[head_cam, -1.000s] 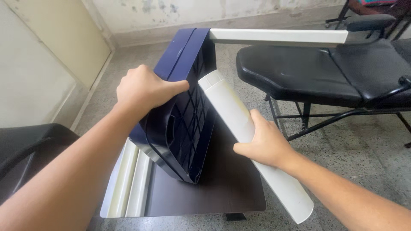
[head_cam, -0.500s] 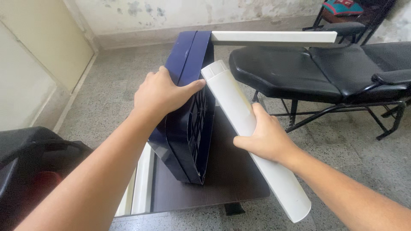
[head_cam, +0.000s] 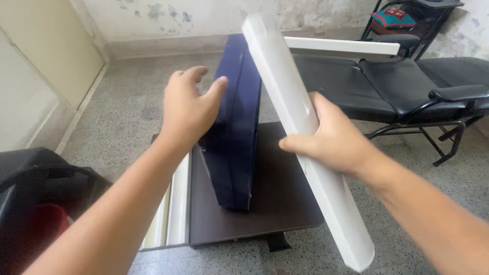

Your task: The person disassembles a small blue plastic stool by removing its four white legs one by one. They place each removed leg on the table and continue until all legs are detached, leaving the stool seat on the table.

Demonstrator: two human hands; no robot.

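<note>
Right hand (head_cam: pixel 333 137) grips long white tube (head_cam: pixel 300 127), tilted. Left hand (head_cam: pixel 189 109) open, fingers spread against upright navy crate (head_cam: pixel 235 147) on dark table (head_cam: pixel 285 203).

Right hand (head_cam: pixel 333 137) wrapped around a long white tube-like leg (head_cam: pixel 300 127), held tilted, top end up near the far wall, lower end down by the floor at bottom right. Left hand (head_cam: pixel 188 109) open, fingers (head_cam: pixel 216 86) spread, resting against the side of a dark blue plastic panel (head_cam: pixel 237 127) standing on edge on the dark brown surface (head_cam: pixel 285 203). More white pieces (head_cam: pixel 175 203) lie along the surface's left edge; black padded chair (head_cam: pixel 387 86) behind right, black bag (head_cam: pixel 41 188) at left.
</note>
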